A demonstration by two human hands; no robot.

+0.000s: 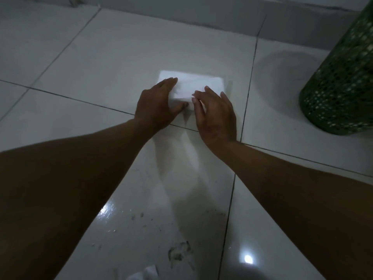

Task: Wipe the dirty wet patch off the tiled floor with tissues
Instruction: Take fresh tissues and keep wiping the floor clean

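Note:
A white pack of tissues [193, 82] lies on the pale tiled floor [113, 57] ahead of me. My left hand [159, 104] rests on its left end with straight fingers on top and the thumb along the near edge. My right hand [215, 116] reaches over the pack's near right part, its thumb and first finger pinching at the top sheet. Nearer to me, a dirty wet patch [177, 253] with dark specks and smears glistens on the tile. A bit of crumpled white tissue [145, 272] shows at the bottom edge.
A green perforated basket [343, 87] stands on the floor at the right. A low wall base [181, 9] runs along the far side. Dark grout lines cross the floor.

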